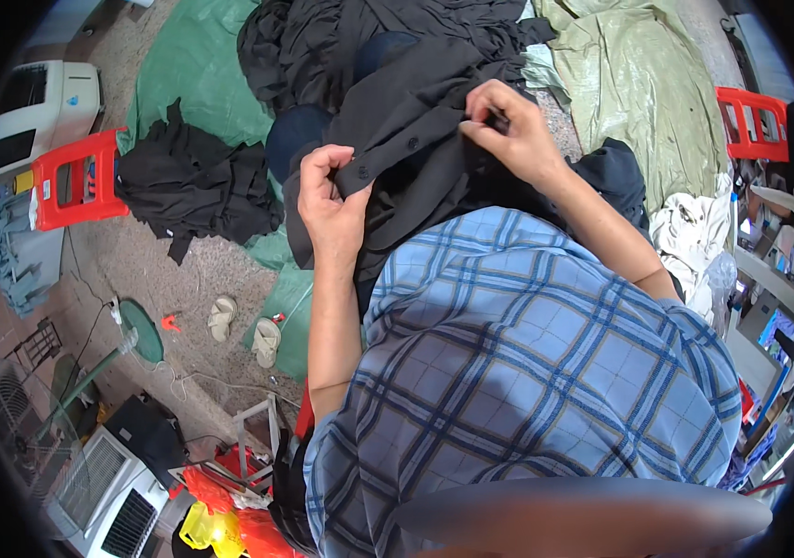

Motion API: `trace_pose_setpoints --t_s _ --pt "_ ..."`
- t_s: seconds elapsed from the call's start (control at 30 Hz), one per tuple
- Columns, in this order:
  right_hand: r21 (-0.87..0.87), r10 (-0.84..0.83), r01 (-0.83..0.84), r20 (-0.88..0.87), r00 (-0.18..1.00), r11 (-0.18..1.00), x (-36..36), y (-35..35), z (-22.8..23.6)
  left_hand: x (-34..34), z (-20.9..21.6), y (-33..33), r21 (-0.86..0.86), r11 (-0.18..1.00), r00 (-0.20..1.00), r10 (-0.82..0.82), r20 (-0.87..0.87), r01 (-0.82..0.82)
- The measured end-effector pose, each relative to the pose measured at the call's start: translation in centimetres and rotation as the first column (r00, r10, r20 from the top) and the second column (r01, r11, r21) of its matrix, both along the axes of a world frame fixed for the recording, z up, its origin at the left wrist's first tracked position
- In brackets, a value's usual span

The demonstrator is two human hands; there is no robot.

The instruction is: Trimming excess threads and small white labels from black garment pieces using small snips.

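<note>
Both hands work on a black buttoned shirt (416, 121) that lies across the person's lap, stretched between them. Left hand (332, 200) is curled into a closed grip on the near left end of the shirt's button strip, the thumb pressing the cloth against the bent fingers, with a dark button showing just beside it. Right hand (509, 126) sits farther away and to the right, its fingertips pinched together on a small fold of the same edge; what exactly lies between those fingertips is too small to tell. The shirt runs diagonally from the left hand up to the right one and spills over the knees toward the far side, where it meets a large heap of black garments (360, 33). Left of the lap, a separate pile of black clothing (192, 186) rests partly on a green tarp (197, 65) and partly on the speckled floor, just beside a red plastic stool (76, 181). Nearer on the floor lies a pair of pale sandals (244, 330). At the far right sits a pale green sack (629, 84), another red stool (750, 121) and crumpled white cloth (690, 232).
</note>
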State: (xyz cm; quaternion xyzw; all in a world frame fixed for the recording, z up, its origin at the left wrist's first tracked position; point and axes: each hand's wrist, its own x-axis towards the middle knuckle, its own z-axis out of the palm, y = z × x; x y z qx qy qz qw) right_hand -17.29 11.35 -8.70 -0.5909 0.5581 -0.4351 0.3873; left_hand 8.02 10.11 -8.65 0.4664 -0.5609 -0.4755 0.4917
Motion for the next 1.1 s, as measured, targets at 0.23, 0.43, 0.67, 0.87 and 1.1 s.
trace_pose_setpoints --t_s 0.23,0.43,0.67,0.87,1.1 --pt "0.19 -0.031 0.024 0.037 0.999 0.982 -0.6 0.8 0.3 0.3 -0.8 -0.1 -0.001 1.0 0.998 -0.026 -0.056 0.026" --pt "-0.15 -0.123 0.092 -0.21 0.97 0.984 0.2 2.1 0.8 1.3 -1.2 -0.3 -0.042 0.998 0.99 0.037 -0.14 -0.043" --pt "-0.668 -0.189 -0.196 -0.458 0.869 0.718 -2.2 3.1 1.8 2.2 -1.2 -1.1 -0.09 0.996 0.975 -0.033 -0.221 0.014" --pt "-0.322 -0.016 -0.085 -0.299 0.954 0.943 -3.2 2.8 1.8 3.5 1.4 -1.8 0.084 0.956 0.96 -0.281 0.006 0.28" --pt "0.475 -0.143 -0.155 0.532 0.834 0.866 -8.5 -0.3 -0.9 3.2 2.6 -2.3 0.442 0.811 0.92 -0.375 -0.11 0.383"
